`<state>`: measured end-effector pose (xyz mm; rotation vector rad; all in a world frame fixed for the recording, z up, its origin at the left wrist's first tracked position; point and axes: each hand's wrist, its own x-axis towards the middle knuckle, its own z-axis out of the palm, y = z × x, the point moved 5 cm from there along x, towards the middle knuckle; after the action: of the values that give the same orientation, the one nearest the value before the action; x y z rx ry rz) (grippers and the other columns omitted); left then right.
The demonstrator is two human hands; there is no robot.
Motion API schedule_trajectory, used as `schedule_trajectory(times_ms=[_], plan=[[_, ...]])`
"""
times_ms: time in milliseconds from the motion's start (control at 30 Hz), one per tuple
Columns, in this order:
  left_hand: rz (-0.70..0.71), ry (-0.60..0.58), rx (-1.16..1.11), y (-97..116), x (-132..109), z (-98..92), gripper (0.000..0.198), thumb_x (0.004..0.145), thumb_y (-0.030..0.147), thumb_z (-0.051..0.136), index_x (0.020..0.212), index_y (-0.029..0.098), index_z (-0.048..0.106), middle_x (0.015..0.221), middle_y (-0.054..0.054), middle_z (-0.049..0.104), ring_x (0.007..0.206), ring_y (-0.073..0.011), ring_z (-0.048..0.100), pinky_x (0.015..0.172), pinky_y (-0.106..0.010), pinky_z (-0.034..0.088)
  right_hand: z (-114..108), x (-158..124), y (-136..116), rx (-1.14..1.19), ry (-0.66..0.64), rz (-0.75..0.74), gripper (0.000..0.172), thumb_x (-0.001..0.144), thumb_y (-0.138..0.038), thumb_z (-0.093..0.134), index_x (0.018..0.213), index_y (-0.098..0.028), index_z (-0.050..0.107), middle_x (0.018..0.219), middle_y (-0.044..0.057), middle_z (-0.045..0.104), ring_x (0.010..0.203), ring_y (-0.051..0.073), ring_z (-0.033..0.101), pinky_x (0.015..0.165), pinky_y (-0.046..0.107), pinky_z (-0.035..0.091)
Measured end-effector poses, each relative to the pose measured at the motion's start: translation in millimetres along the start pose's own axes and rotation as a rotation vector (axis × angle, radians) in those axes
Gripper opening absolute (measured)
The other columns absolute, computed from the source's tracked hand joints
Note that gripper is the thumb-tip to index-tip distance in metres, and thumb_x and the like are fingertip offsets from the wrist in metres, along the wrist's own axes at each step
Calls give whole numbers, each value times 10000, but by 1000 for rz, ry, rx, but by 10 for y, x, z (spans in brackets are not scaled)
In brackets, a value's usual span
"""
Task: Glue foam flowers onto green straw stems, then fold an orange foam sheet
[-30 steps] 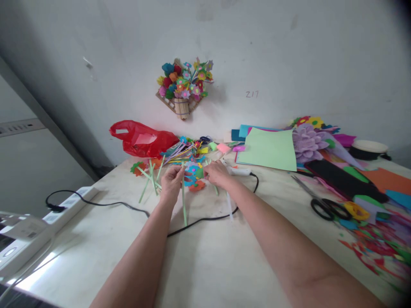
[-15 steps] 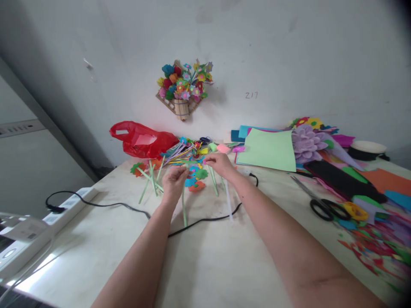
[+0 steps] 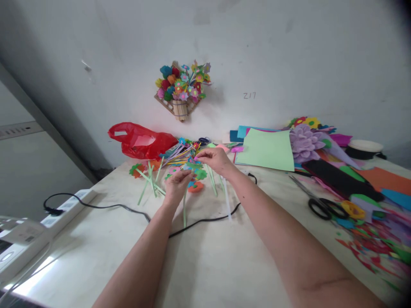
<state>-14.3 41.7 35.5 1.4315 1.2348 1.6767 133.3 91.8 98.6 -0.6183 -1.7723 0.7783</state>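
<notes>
My left hand [image 3: 177, 185] is closed in a pinch on a thin green paper stem [image 3: 185, 204] that hangs down toward the table. My right hand [image 3: 214, 160] is also closed in a pinch, on a small green foam flower piece [image 3: 193, 165] just above the left hand's fingers. Under both hands lies a heap of small foam flowers [image 3: 196, 185] in blue, green and orange, with loose green strips [image 3: 150, 177] to the left.
A black cable [image 3: 205, 219] crosses the table to a white power strip [image 3: 69, 205] at the left. A red plastic bag [image 3: 143, 143] lies behind. Coloured foam sheets [image 3: 268, 149], a purple flower [image 3: 305, 143] and black scissors [image 3: 324, 207] fill the right side. A flower bouquet [image 3: 181, 87] hangs on the wall.
My right hand has lifted from the flower heap with a small green piece and moved left toward the left hand. My left hand has risen slightly with the green stem.
</notes>
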Motion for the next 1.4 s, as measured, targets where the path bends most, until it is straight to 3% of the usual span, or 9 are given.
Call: schedule_trajectory(times_ms=[200,367,500,600,700,833,1067,1233,1400], plan=[[-81,22,-72,19,-25,12,316,556,411,751,729,165,652,614,-27,676,522,-147,606,468,-235,443,41,-26,-64,-33,-40,-10,47,677,-157,653,676,-165,700,711,29,696,691,137,634,666,250,493],[-75,-12,-80,6,-10,3,321,574,429,742,731,161,665,606,-26,663,563,-145,602,495,-235,438,25,-32,-18,-13,-30,71,75,693,-178,653,740,-173,711,751,24,710,732,141,647,715,266,504],[-136,-26,-255,-33,43,-77,339,571,416,750,747,154,626,604,-10,642,506,-111,571,487,-221,438,-4,-39,62,-28,-19,128,133,696,-182,660,810,-144,716,787,56,714,756,150,653,733,274,504],[-170,-19,-368,-7,109,-186,336,553,397,760,711,160,582,533,24,587,344,-54,439,352,-184,314,-23,-47,173,-137,-32,163,113,711,-148,634,785,-132,718,782,67,713,746,151,650,717,266,498],[-130,-23,-376,100,172,-290,317,570,371,757,700,157,563,522,39,562,311,-33,388,322,-175,261,-31,-61,317,-275,-61,204,108,707,-136,633,769,-152,720,760,43,712,728,147,643,706,261,490],[-52,7,-282,234,203,-349,291,621,379,728,702,154,562,524,28,561,324,-38,391,330,-184,252,6,-113,486,-489,-176,272,123,692,-170,667,798,-183,728,816,28,719,782,154,644,711,248,470],[147,27,71,296,174,-278,242,711,389,635,807,166,639,574,20,566,401,-57,391,399,-200,284,172,-251,589,-791,-417,321,168,730,-184,610,823,-238,739,877,12,727,835,167,647,736,243,445],[275,23,257,344,162,-261,197,733,350,598,837,201,675,615,10,588,509,-95,457,506,-208,357,222,-272,600,-888,-456,289,174,749,-190,594,814,-260,740,924,11,723,915,186,634,873,293,400],[399,52,416,430,129,-248,248,778,356,565,947,219,684,755,-20,659,657,-141,565,623,-224,412,31,-193,466,-994,-363,293,224,825,-236,517,905,-270,723,1002,22,706,965,199,614,931,336,361]])
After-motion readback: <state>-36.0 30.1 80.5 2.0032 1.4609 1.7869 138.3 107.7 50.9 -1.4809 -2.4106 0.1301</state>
